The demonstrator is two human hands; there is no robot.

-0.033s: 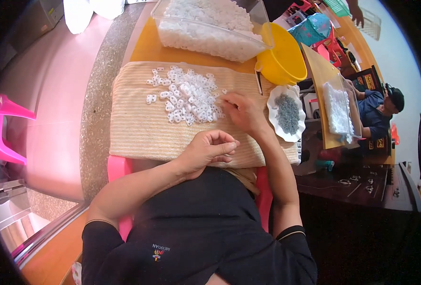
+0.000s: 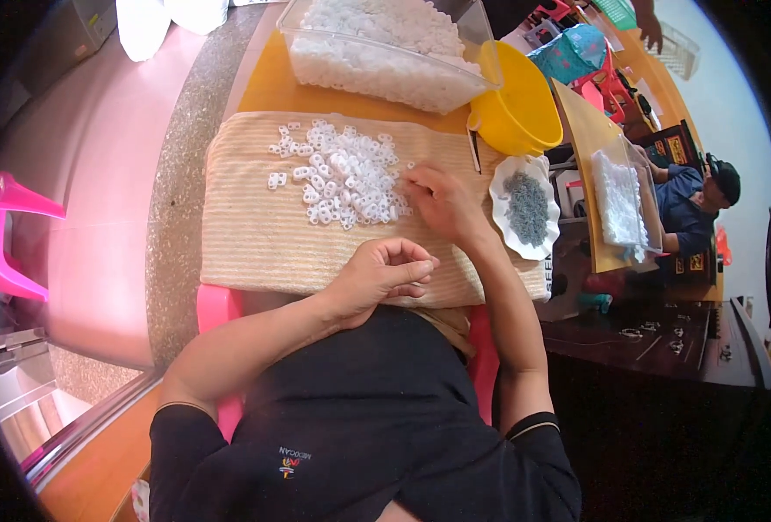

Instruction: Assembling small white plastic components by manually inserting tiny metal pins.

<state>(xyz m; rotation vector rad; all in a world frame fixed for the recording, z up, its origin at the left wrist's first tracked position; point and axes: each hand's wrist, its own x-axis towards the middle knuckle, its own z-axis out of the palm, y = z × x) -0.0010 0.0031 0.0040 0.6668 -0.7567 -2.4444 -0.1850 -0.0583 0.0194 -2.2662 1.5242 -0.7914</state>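
Note:
A heap of small white plastic pieces with two holes each (image 2: 347, 178) lies on a striped beige towel (image 2: 263, 248). At the heap's right edge is my right hand (image 2: 444, 204), its fingers bent and drawn together at the pieces; whatever lies between the fingertips is hidden. Nearer my body, my left hand (image 2: 381, 277) hovers over the towel's front part with thumb and fingertips pinched; anything in the pinch is too small to make out. To the right of my right hand sits a white scalloped dish (image 2: 533, 250) holding many small grey parts (image 2: 526, 209).
Behind the towel stands a clear bin (image 2: 385, 52) full of white pieces, beside a yellow bucket (image 2: 520, 100). A thin dark-and-white tool (image 2: 475, 152) lies by the bucket. Further right, a person (image 2: 698, 204) sits near another tray of white pieces (image 2: 618, 200). A pink stool (image 2: 11, 239) is at the left.
My right hand has shifted slightly left against the heap's edge, and its fingers have drawn closer together. My left hand has stayed in place.

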